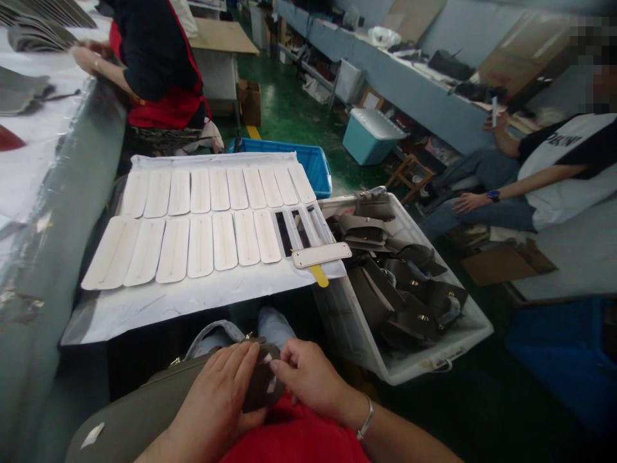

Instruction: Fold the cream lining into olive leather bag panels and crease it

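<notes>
A dark grey handbag (144, 405) lies across my lap, with a clear-wrapped handle (219, 331) along its far side. My left hand (219, 389) holds the bag near its right end, fingers laid together over the top and thumb on the near side. At that end, my right hand (313, 376) is closed, thumb and forefinger pinched at a small white piece of tape (268, 357). Another white bit (271, 384) shows just below it. A further white tape piece (92, 435) sticks to the bag's left end.
Ahead, a white-covered board (193, 296) carries two rows of pale strips (187, 247), a loose strap piece (322, 254) and a yellow stick (319, 275). At right stands a white crate (385, 370) of grey bags (405, 302). One person (159, 64) works at left; another (554, 167) sits right.
</notes>
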Demonstrator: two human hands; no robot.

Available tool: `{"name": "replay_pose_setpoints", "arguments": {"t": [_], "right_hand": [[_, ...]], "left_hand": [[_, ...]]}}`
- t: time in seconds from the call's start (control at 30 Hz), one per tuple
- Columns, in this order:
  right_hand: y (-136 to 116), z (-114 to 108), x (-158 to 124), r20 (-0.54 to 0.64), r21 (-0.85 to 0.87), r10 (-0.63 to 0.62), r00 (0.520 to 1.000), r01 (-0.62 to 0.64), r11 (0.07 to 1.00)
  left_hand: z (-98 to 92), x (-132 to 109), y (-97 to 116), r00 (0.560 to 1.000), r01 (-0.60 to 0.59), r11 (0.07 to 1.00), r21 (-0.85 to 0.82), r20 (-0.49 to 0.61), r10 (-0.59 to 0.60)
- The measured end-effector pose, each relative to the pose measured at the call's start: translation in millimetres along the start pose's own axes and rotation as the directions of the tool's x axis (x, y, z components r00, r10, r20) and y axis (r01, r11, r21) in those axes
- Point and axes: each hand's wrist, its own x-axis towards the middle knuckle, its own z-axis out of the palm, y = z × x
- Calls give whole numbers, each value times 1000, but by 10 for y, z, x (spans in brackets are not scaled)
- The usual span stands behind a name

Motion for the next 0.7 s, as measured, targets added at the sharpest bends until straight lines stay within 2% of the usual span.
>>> {"name": "replay_pose_setpoints", "arguments": {"t": [0.13,0.23,0.5,0.63,0.7], "right_hand": [[16,1,19,27,109,15,1000,-18,994],[-2,-21,17,59,118,26,998,-32,992],[-36,-49,19,87,15,11,996,-13,1000],[8,-90,61,-30,-174,-86,996,79,982],[44,-113,106,-45,-218,-88,995,76,973]], "left_hand": [[3,11,-12,996,73,995,-72,58,-69],[12,14,-10,992,104,988,-110,87,-95],[-6,16,13,995,76,993,-94,65,-70],[-21,34,7,996,70,992,-106,59,-64],[-25,44,3,997,64,991,-117,57,-58]]}}
